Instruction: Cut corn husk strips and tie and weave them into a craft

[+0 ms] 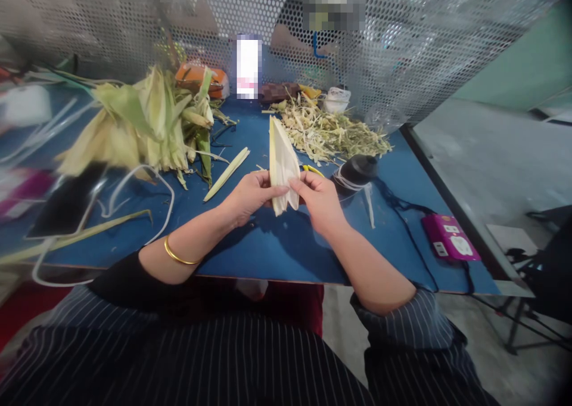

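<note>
A pale corn husk (284, 155) stands tip-up between my two hands, opened out into a pointed, cupped shape. My left hand (252, 196) pinches its lower left edge, thumb in front. On the lower right edge, my right hand (319, 200) pinches in the same way. Behind my right fingers a bit of a yellow-and-black tool (313, 170) shows; the rest of it is hidden. A narrow folded husk strip (227, 174) lies on the blue table left of my hands. Right of them is a dark spool (356, 173) wound with pale string.
A big heap of corn husks (152, 126) covers the back left, near a phone (67, 200) and white cable (172, 194). Shredded husk scraps (326, 126) pile up at the back right, before a perforated metal screen (250, 12). A purple tissue pack (450, 237) sits by the right edge.
</note>
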Available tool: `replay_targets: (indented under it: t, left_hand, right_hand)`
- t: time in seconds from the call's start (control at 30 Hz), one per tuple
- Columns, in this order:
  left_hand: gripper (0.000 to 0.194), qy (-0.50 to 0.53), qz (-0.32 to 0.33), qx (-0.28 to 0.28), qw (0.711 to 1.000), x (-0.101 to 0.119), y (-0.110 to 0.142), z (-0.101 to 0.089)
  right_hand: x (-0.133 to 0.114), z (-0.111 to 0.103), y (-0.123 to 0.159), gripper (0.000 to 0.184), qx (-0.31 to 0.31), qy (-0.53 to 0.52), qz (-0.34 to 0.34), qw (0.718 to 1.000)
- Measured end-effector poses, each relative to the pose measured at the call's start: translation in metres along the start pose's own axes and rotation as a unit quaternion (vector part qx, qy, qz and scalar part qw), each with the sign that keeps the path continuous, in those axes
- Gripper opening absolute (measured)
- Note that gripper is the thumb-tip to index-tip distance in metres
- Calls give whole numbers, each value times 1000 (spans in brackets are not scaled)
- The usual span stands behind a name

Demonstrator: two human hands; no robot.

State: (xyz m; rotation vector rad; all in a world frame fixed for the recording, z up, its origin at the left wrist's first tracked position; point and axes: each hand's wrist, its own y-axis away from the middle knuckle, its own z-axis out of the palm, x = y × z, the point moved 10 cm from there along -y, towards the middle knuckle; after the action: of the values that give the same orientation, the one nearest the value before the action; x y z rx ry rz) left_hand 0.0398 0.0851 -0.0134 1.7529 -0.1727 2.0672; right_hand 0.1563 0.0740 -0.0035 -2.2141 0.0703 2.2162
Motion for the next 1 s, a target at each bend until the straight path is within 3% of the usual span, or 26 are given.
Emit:
replay_targets:
  t: [0.17,0.33,0.5,0.77,1.0]
  left_hand:
    - [21,-26,64,44,997,9,-3,-12]
    - [11,-104,103,81,986,16,-3,-19]
    - [10,-95,82,92,988,16,-2,-20]
    - [22,-63,87,58,993,16,-4,-17]
    - [22,-76,90,105,988,19,-3,-26]
  right_hand:
    - [12,15,3,23,-81,36,65,994]
    - [21,17,5,18,-80,41,103,991]
    - [17,16,6,21,-81,-3,107,991]
    - [12,19,10,23,-104,-17,108,989]
    - [14,25,14,19,-129,-22,122,984]
